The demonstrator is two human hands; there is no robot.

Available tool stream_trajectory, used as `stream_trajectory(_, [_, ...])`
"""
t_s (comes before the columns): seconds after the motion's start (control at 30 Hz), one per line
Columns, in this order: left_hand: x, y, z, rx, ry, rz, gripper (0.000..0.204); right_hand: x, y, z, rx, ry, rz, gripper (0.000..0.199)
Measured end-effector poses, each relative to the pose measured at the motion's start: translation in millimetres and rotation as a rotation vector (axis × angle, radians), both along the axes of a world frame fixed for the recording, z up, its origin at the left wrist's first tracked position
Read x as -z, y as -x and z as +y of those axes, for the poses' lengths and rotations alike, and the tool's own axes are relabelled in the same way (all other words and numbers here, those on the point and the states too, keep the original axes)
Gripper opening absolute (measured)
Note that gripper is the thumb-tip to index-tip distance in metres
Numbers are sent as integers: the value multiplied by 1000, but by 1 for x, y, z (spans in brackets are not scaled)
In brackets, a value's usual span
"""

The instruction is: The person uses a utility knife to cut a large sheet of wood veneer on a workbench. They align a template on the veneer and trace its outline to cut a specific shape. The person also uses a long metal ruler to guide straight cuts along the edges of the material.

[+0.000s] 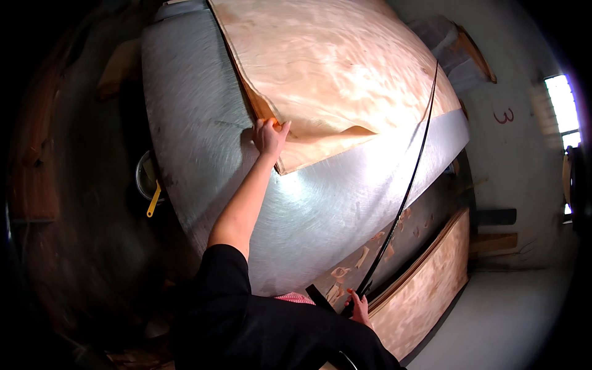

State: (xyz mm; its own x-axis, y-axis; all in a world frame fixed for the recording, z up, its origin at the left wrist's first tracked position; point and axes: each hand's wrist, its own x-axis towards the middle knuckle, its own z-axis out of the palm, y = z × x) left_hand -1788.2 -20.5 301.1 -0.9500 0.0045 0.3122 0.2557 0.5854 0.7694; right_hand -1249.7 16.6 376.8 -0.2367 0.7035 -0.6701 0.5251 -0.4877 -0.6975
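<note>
A large pale wood veneer sheet (pixel 333 61) lies on a brushed metal tabletop (pixel 203 142). Its near edge buckles upward in a ripple, and the left edge is lifted with a dark gap beneath. My left hand (pixel 270 138) is closed at the lifted left edge near the sheet's front corner, pinching the veneer. Something small and orange shows at its fingertips; its kind is unclear. Low at the right, my right hand (pixel 360 309) is wrapped around the lower end of a long thin black rod (pixel 409 185). The rod slants up across the table to the veneer's right side.
Below the table's right edge stands a stack of wood sheets (pixel 425 287). Veneer scraps (pixel 339 272) litter the floor between. Left of the table is a round metal-rimmed container (pixel 143 179) with a yellow handle (pixel 154 198). A pale wall (pixel 512 154) rises at the right.
</note>
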Motion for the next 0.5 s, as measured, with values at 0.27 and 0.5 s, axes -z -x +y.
stream_trajectory(0.27, [-51,22,26,722,-867,-815,41,-19,17,-9,-49,-45,-63,25])
stream_trajectory(0.5, [-14,-111,16,880,-547,-662,37,4,-9,2,218,-174,80,22])
